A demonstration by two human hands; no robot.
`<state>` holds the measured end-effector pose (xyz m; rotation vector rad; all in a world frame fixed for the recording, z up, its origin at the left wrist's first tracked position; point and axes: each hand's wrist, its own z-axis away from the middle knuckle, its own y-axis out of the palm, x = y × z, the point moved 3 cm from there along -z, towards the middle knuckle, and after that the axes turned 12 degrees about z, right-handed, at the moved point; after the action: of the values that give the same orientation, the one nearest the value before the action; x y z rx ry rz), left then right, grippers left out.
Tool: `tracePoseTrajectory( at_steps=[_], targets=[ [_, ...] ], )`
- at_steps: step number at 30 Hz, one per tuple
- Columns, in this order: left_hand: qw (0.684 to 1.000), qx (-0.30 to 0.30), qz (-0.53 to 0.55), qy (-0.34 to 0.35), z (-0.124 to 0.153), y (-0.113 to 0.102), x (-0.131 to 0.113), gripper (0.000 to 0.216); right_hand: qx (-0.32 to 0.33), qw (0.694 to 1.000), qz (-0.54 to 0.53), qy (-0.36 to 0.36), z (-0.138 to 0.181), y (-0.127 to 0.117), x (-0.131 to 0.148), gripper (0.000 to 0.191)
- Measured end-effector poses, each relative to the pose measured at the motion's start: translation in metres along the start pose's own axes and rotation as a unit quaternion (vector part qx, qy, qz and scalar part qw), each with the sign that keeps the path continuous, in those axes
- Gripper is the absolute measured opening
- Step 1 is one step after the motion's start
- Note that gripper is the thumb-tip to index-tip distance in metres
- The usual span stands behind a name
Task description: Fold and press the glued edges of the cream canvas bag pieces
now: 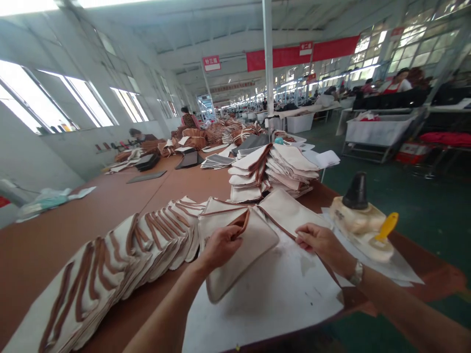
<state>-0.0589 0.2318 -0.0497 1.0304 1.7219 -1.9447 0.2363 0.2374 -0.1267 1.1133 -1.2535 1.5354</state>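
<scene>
My left hand [222,246] is closed on the brown edge of a cream fabric panel [243,264], which hangs tilted over a white sheet [283,294]. Between thumb and fingers of my right hand [322,242] is the brown-trimmed edge of a second cream panel [292,211]. That panel lies flat toward the right of the white sheet. On my left, a long fanned row of cream panels with brown trim [121,260] overlaps across the table. Beyond my hands stands a pile of folded cream panels [250,176].
At the right edge of the brown table [176,181] sit a cream container with a black cap [356,206] and a yellow-handled brush or scraper [386,228]. Dark flat pieces [147,162] lie farther back. A metal post [268,63] rises behind the pile. Other people work in the distance.
</scene>
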Motion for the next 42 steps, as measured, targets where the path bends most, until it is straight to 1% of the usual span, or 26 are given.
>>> tracePoseTrajectory(
  at_steps=[2, 3, 5, 6, 7, 9, 11, 13, 15, 16, 17, 19, 20, 21, 22, 23, 25, 26, 27, 28, 29, 30, 33, 35, 37, 42],
  targets=[
    [0.998, 0.032, 0.051, 0.030, 0.038, -0.009, -0.021, 0.023, 0.014, 1.000, -0.010, -0.020, 0.007, 0.001, 0.014, 0.034],
    [0.995, 0.049, 0.076, 0.042, 0.057, -0.011, -0.031, 0.025, 0.034, 0.999, -0.021, -0.033, 0.011, 0.005, 0.023, 0.036],
    [0.982, 0.090, 0.160, 0.050, 0.094, -0.011, -0.048, 0.029, 0.103, 0.990, -0.067, -0.067, 0.025, 0.019, 0.042, 0.043],
    [0.965, 0.111, 0.236, 0.042, 0.110, -0.009, -0.056, 0.027, 0.152, 0.980, -0.097, -0.085, 0.033, 0.028, 0.052, 0.047],
    [0.944, 0.121, 0.306, 0.032, 0.125, -0.006, -0.062, 0.024, 0.207, 0.965, -0.125, -0.100, 0.042, 0.038, 0.061, 0.052],
    [0.898, 0.117, 0.424, 0.020, 0.148, -0.002, -0.074, 0.015, 0.318, 0.926, -0.162, -0.122, 0.062, 0.056, 0.075, 0.064],
    [0.869, 0.096, 0.484, 0.035, 0.163, 0.001, -0.084, 0.014, 0.424, 0.879, -0.183, -0.123, 0.086, 0.071, 0.082, 0.072],
    [0.847, 0.076, 0.522, 0.063, 0.173, 0.001, -0.093, 0.018, 0.516, 0.824, -0.214, -0.093, 0.110, 0.082, 0.083, 0.068],
    [0.831, 0.036, 0.548, 0.092, 0.180, -0.002, -0.098, 0.020, 0.561, 0.786, -0.255, -0.045, 0.130, 0.087, 0.080, 0.062],
    [0.824, 0.013, 0.556, 0.106, 0.182, -0.005, -0.098, 0.021, 0.565, 0.779, -0.271, -0.025, 0.137, 0.087, 0.079, 0.063],
    [0.818, -0.007, 0.562, 0.121, 0.184, -0.007, -0.097, 0.022, 0.558, 0.781, -0.279, -0.014, 0.142, 0.086, 0.078, 0.066],
    [0.808, -0.043, 0.566, 0.158, 0.186, -0.015, -0.092, 0.025, 0.531, 0.806, -0.262, -0.011, 0.146, 0.079, 0.080, 0.070],
    [0.808, -0.057, 0.560, 0.173, 0.186, -0.020, -0.089, 0.027, 0.514, 0.824, -0.238, -0.015, 0.146, 0.075, 0.083, 0.065],
    [0.818, -0.061, 0.544, 0.178, 0.185, -0.025, -0.084, 0.027, 0.492, 0.846, -0.205, -0.020, 0.145, 0.071, 0.086, 0.055],
    [0.839, -0.052, 0.514, 0.169, 0.183, -0.029, -0.080, 0.025, 0.466, 0.867, -0.173, -0.030, 0.144, 0.066, 0.091, 0.043],
    [0.873, -0.029, 0.466, 0.144, 0.181, -0.032, -0.076, 0.020, 0.439, 0.886, -0.144, -0.046, 0.143, 0.061, 0.096, 0.033],
    [0.942, 0.056, 0.325, 0.064, 0.178, -0.034, -0.071, 0.005, 0.383, 0.914, -0.076, -0.112, 0.144, 0.055, 0.110, 0.024],
    [0.961, 0.104, 0.256, 0.029, 0.177, -0.033, -0.071, 0.019, 0.354, 0.921, -0.028, -0.159, 0.146, 0.054, 0.116, 0.021],
    [0.968, 0.147, 0.202, 0.007, 0.177, -0.031, -0.072, 0.035, 0.326, 0.921, 0.028, -0.210, 0.150, 0.055, 0.122, 0.018],
    [0.969, 0.179, 0.172, -0.001, 0.177, -0.029, -0.076, 0.049, 0.301, 0.914, 0.087, -0.256, 0.154, 0.056, 0.126, 0.015],
    [0.966, 0.202, 0.162, -0.001, 0.177, -0.024, -0.081, 0.057, 0.281, 0.903, 0.143, -0.292, 0.158, 0.059, 0.128, 0.013],
    [0.962, 0.215, 0.169, 0.003, 0.177, -0.019, -0.086, 0.059, 0.266, 0.890, 0.190, -0.319, 0.163, 0.062, 0.129, 0.012],
    [0.951, 0.206, 0.231, 0.010, 0.175, -0.002, -0.099, 0.038, 0.252, 0.861, 0.271, -0.349, 0.173, 0.067, 0.128, 0.014],
    [0.936, 0.198, 0.291, 0.004, 0.173, 0.009, -0.101, 0.033, 0.253, 0.850, 0.295, -0.356, 0.177, 0.066, 0.127, 0.016],
    [0.914, 0.200, 0.353, -0.015, 0.171, 0.019, -0.098, 0.034, 0.264, 0.842, 0.302, -0.359, 0.179, 0.063, 0.128, 0.018],
    [0.853, 0.214, 0.469, -0.082, 0.173, 0.034, -0.098, 0.038, 0.281, 0.838, 0.295, -0.364, 0.183, 0.058, 0.133, 0.020]
  ],
)
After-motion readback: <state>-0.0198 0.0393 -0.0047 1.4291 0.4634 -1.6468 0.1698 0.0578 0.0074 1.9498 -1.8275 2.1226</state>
